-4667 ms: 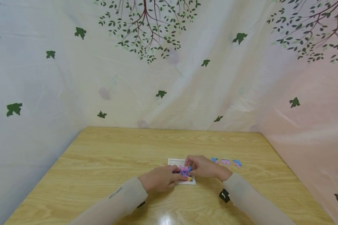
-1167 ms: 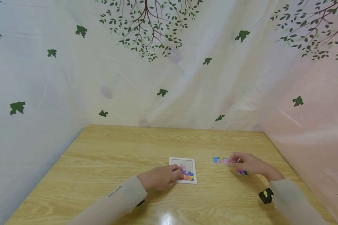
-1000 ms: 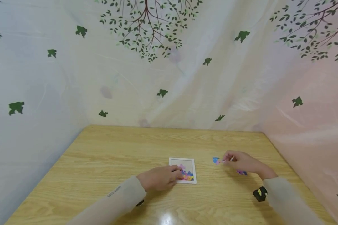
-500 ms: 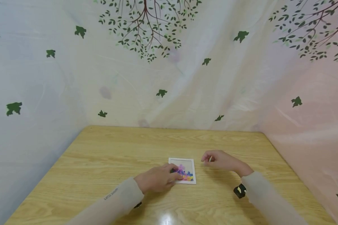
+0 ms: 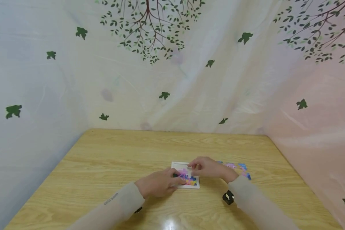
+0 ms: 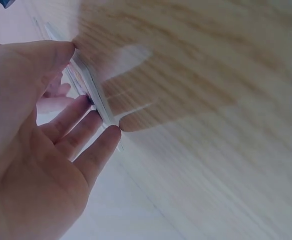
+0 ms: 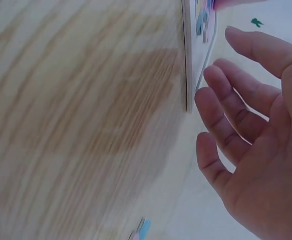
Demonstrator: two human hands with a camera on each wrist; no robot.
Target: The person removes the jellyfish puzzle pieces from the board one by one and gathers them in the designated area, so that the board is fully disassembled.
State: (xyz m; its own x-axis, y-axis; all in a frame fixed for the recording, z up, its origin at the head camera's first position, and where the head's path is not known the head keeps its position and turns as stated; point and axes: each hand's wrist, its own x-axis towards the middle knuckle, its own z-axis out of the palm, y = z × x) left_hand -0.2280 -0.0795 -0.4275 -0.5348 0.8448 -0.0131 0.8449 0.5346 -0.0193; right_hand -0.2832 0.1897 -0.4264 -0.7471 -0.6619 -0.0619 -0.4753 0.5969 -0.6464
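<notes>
A small jigsaw in a white frame [image 5: 197, 187] lies on the table, its lower part filled with pink, blue and yellow pieces [image 5: 192, 181]. My left hand [image 5: 158, 184] rests at the frame's left side. The left wrist view shows its thumb and nearly straight fingers [image 6: 99, 150] touching the frame's edge. My right hand [image 5: 208, 167] hovers over the frame's right side, thumb and forefinger bent. A whitish patch shows by its fingertips in the head view; whether it is a held piece is unclear. The right wrist view shows thumb and fingers [image 7: 213, 112] apart.
Loose puzzle pieces lie right of the frame: a pink one [image 5: 231, 165], a blue one [image 5: 242, 166] and others partly behind my right hand and forearm. The wooden table [image 5: 118, 153] stands against a hanging cloth [image 5: 126, 95] with printed leaves.
My right hand was at the frame, then over the loose pieces, and has moved left to the frame again. My left hand stays at the frame, its fingers slightly shifted.
</notes>
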